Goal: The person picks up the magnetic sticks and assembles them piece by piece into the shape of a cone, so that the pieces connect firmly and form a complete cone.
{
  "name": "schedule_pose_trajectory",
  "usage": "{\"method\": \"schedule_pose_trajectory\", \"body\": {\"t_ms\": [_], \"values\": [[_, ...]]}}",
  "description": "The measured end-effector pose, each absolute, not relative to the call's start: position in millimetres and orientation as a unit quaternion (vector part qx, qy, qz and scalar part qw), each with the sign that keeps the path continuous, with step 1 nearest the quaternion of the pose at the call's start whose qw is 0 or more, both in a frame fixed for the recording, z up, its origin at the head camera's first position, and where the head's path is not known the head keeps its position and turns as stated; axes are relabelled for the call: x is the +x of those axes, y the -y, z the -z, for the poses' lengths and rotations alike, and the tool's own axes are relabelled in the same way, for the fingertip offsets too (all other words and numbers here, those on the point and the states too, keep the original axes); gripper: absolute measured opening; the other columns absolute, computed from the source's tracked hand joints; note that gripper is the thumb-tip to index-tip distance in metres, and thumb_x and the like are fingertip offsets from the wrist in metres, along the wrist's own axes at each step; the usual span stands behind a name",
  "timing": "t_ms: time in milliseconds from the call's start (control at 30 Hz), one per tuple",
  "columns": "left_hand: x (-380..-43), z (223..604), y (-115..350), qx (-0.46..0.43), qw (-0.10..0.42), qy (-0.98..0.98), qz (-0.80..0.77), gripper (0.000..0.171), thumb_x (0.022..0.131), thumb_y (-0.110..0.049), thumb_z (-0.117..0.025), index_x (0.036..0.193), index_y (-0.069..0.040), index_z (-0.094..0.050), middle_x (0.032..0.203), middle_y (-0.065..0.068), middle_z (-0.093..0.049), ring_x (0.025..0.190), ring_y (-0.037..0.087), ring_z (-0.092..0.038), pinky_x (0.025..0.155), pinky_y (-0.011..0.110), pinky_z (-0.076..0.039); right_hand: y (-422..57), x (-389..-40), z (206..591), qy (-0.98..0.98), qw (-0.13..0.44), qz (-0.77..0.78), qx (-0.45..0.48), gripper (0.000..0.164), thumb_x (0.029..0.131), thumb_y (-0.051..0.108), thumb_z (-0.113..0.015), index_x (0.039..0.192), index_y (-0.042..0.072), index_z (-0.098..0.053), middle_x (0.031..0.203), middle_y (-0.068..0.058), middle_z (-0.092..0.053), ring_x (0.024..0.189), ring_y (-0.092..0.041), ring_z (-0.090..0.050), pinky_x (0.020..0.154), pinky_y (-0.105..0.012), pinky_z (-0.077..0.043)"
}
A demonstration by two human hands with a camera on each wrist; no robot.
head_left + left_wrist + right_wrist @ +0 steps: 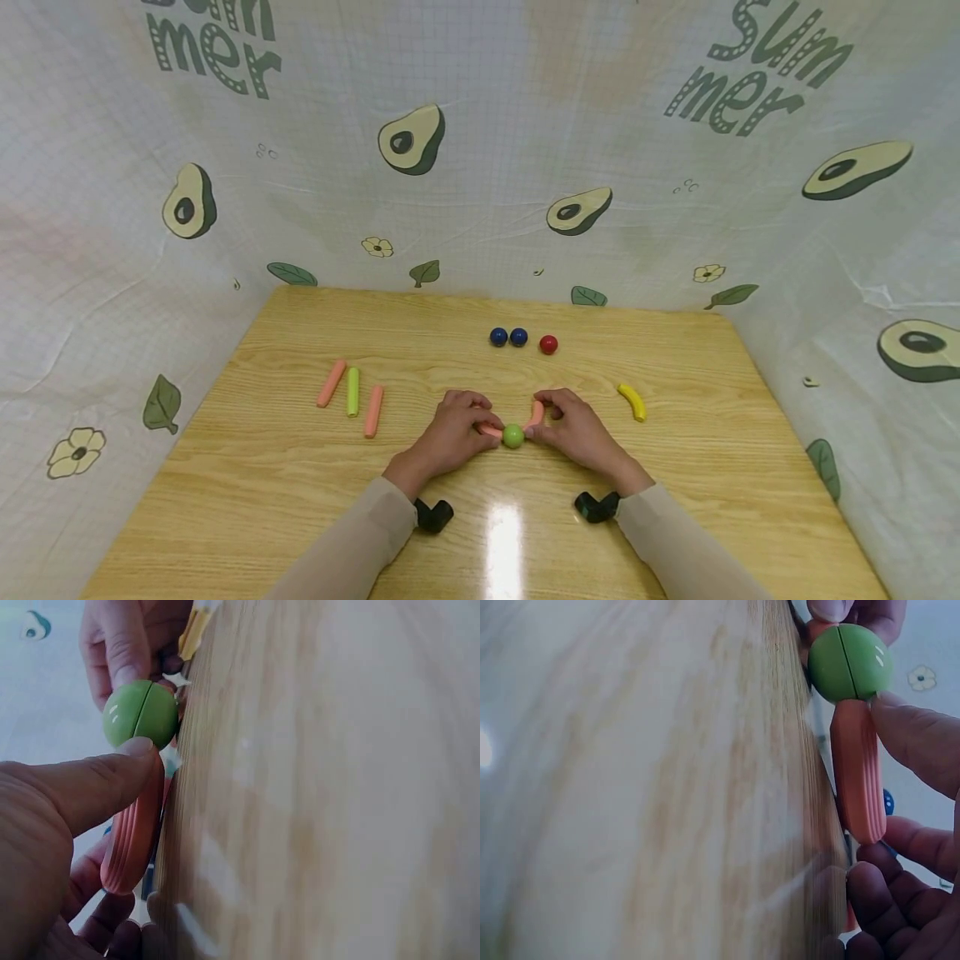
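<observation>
A green ball [513, 436] with a seam around it lies on the table between my two hands. My left hand [450, 429] holds a curved, ribbed salmon-pink stick [133, 832], thumb at the ball end and fingers at the far end. On the other side, my right hand [576, 429] grips a matching curved salmon-pink stick [859, 772] in the same way. Both sticks meet the ball with one end, in line on opposite sides. Whether they are fastened to it, I cannot tell.
Left of the hands lie two straight salmon-pink sticks [331, 384] and a straight light-green stick [353, 392]. A curved yellow stick [632, 402] lies to the right. Farther back are two dark blue balls [498, 337] and a red ball [548, 344]. Printed cloth [480, 208] encloses the wooden table [285, 483].
</observation>
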State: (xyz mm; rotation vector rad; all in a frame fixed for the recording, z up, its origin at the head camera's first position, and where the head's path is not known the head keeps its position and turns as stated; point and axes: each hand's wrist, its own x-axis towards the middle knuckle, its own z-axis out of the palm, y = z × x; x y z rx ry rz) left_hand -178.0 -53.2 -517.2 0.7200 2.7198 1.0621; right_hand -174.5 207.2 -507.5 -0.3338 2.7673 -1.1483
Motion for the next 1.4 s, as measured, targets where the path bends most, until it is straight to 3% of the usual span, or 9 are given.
{"method": "schedule_pose_trajectory", "body": {"t_ms": [500,700,933,1400], "values": [[-179,518,40,0.23,0.072,-0.908,-0.341,0.02,0.094,-0.038,-0.082,0.112,-0.028,-0.082,0.126,-0.001,-0.064,0.124,0.026,-0.05,0.11,0.052,-0.036,-208,-174,508,-0.921,0.042,0.382,-0.07,0.055,0.097,0.033,-0.079,0.143,0.008,-0.063,0.131,-0.009,-0.063,0.11,-0.023,-0.06,0.094,-0.043,-0.05],[-183,515,55,0.244,0.095,-0.89,-0.373,0.023,0.098,-0.028,-0.079,0.121,-0.023,-0.078,0.13,-0.001,-0.063,0.125,0.024,-0.053,0.109,0.049,-0.046,-209,-175,508,-0.921,0.042,0.383,-0.066,0.056,0.098,0.033,-0.078,0.144,0.007,-0.062,0.13,-0.01,-0.063,0.109,-0.023,-0.06,0.093,-0.043,-0.05],[-187,515,59,0.266,0.103,-0.877,-0.387,0.015,0.101,-0.016,-0.073,0.113,-0.022,-0.081,0.121,-0.004,-0.069,0.122,0.021,-0.059,0.109,0.047,-0.047,-208,-173,507,-0.921,0.044,0.385,-0.042,0.055,0.097,0.033,-0.078,0.144,0.008,-0.062,0.13,-0.009,-0.064,0.111,-0.023,-0.061,0.094,-0.041,-0.051],[-183,514,54,0.235,0.085,-0.891,-0.379,0.023,0.105,-0.016,-0.065,0.124,-0.018,-0.077,0.141,0.006,-0.058,0.132,0.028,-0.053,0.11,0.05,-0.047,-211,-171,504,-0.923,0.053,0.378,-0.055,0.055,0.099,0.036,-0.075,0.144,0.007,-0.062,0.129,-0.009,-0.064,0.11,-0.022,-0.061,0.094,-0.042,-0.051]]}}
